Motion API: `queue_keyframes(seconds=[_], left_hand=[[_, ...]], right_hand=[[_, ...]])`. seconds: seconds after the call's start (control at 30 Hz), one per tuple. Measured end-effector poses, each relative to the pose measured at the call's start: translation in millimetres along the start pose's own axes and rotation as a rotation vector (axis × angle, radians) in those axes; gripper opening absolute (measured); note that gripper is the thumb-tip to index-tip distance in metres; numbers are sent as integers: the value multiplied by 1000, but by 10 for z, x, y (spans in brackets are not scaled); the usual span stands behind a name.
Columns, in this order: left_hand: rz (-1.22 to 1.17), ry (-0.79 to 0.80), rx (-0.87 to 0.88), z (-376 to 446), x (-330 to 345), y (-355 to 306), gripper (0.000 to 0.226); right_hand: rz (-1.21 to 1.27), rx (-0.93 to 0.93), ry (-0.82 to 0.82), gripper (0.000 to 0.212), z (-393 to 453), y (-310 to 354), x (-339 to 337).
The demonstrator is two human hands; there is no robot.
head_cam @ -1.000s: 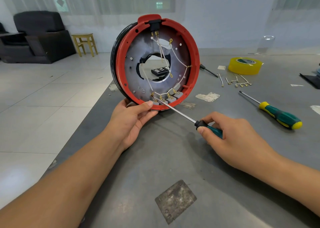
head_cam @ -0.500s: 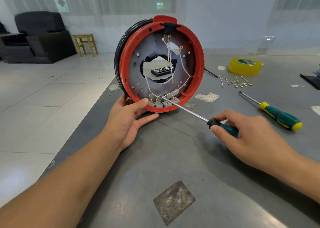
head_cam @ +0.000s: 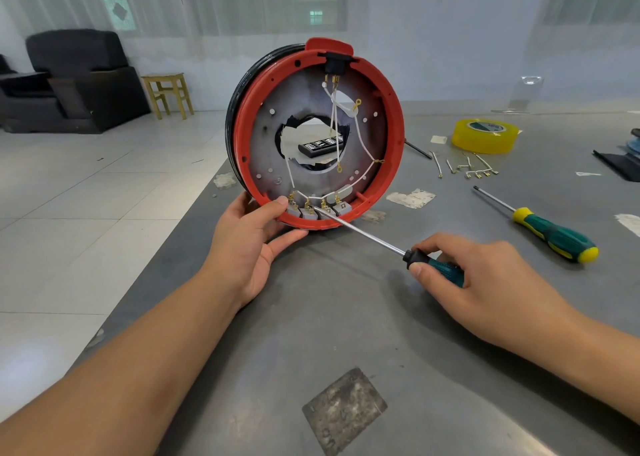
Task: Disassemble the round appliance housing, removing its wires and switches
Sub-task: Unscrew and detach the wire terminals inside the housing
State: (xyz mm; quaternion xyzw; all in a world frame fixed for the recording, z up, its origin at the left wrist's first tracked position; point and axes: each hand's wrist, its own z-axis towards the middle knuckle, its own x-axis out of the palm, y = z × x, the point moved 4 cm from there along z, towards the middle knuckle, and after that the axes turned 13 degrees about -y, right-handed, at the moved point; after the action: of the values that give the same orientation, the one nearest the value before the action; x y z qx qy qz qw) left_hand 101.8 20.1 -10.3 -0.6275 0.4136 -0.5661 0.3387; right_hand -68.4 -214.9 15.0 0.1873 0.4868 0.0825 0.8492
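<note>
Head view: my left hand [head_cam: 249, 237] grips the lower rim of the red round housing [head_cam: 393, 133], standing on edge on the bench [head_cam: 346, 317]. My right hand [head_cam: 485, 282] clasps a screwdriver [head_cam: 374, 239], tip at the grey switches [head_cam: 318, 210] beneath white wires [head_cam: 360, 140].

Housing [head_cam: 317, 133] has a bright red rim with a black band behind it and a dull grey plate inside. White wires [head_cam: 360, 137] with brass-gold terminals, little grey switches [head_cam: 317, 210] along the bottom. Both screwdrivers are teal green and black: the held one [head_cam: 398, 249], and the spare [head_cam: 550, 232], which adds yellow ends. Yellow tape roll [head_cam: 485, 136], grey counter [head_cam: 346, 317].
</note>
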Motion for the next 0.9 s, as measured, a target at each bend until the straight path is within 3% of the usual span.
queue_keyframes(seconds=[0.17,0.37,0.53,0.7,0.9], left_hand=[[-63,-7,-49,29,1,4,55],[-124,43,-104,77,-4,32,62],[-89,62,-86,74,13,41,86],[-87,37,-52,90,1,60,74],[-58,38,-26,101,-9,65,77]], right_hand=[[-8,-11,10,39,-7,22,20],[-19,-27,26,41,7,32,31],[-16,-34,23,41,0,41,18],[-15,-43,28,42,8,45,10],[14,-24,6,36,64,-65,-50]])
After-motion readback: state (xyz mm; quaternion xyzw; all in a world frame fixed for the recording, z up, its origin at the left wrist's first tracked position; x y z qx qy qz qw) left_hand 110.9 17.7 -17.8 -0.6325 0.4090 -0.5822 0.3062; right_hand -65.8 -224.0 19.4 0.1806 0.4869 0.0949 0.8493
